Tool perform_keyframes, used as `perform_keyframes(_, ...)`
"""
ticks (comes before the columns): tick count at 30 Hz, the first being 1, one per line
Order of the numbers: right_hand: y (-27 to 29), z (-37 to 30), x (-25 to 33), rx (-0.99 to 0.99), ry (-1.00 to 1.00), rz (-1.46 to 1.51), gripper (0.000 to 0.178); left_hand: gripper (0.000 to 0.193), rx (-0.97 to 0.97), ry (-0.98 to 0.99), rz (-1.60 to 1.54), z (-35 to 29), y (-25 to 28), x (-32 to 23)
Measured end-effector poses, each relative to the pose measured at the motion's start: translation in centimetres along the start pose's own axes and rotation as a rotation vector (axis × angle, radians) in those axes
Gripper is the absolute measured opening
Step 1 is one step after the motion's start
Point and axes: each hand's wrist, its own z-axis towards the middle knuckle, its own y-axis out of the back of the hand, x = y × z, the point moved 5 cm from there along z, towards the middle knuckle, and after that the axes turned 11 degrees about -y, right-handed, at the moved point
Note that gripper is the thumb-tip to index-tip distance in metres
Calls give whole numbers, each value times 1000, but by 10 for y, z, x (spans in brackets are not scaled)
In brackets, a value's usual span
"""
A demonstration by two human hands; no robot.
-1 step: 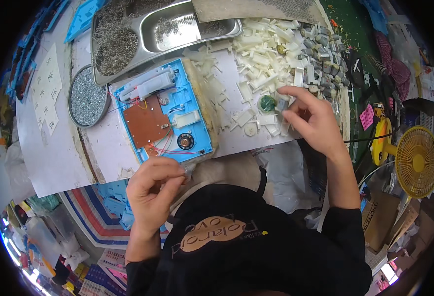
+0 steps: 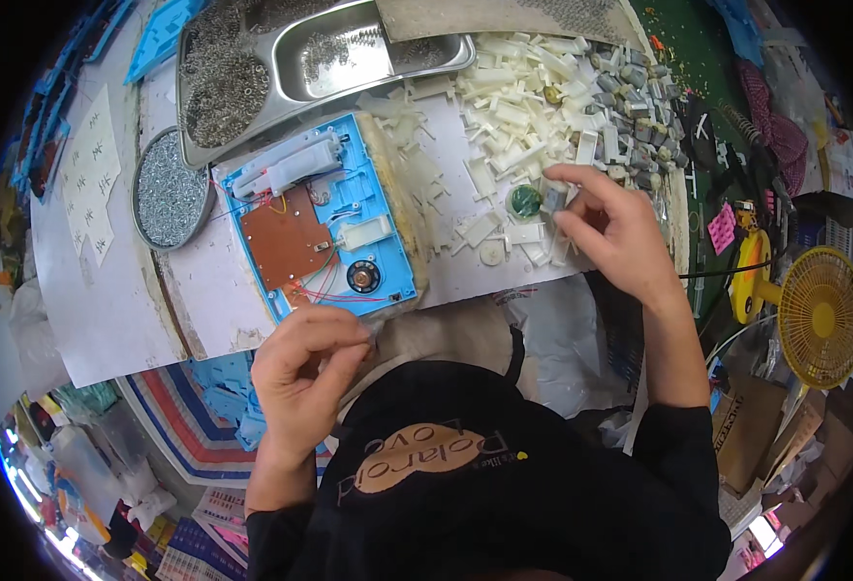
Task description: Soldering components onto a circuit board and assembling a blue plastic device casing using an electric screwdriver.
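Head view: right hand point(image 2: 612, 230) pinches small grey motor point(image 2: 553, 199) over white plastic parts point(image 2: 509, 116).

A small grey motor point(image 2: 553, 199) is pinched at the edge of the white plastic parts pile point(image 2: 513, 107), right beside a round green piece point(image 2: 524, 201). The open blue housing point(image 2: 322, 228) is laid flat, brown circuit board point(image 2: 287, 239) up.

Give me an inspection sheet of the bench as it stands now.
Surface: white sheet, mostly covered.
Job's things: open blue casing with brown circuit board and small round speaker; small grey part.
Clutter: white plastic pieces, steel tray and round dish of screws.
Hands: left hand pinching something small; right hand on the grey part.
Cables: thin red wires in the casing.
Surroundings: yellow fan.
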Motion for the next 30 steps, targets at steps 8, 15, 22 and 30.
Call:
perform_keyframes(8,-2,23,15,160,40,-215,38,17,-23,36,-24,9,-9,2)
perform_keyframes(15,-3,19,21,45,135,-294,37,17,-45,4,-21,7,-4,5)
perform_keyframes(22,-4,24,17,55,99,-258,37,17,-29,-13,-3,10,-8,2)
perform_keyframes(30,-4,23,18,85,84,-264,38,16,-65,15,-35,5,-4,6)
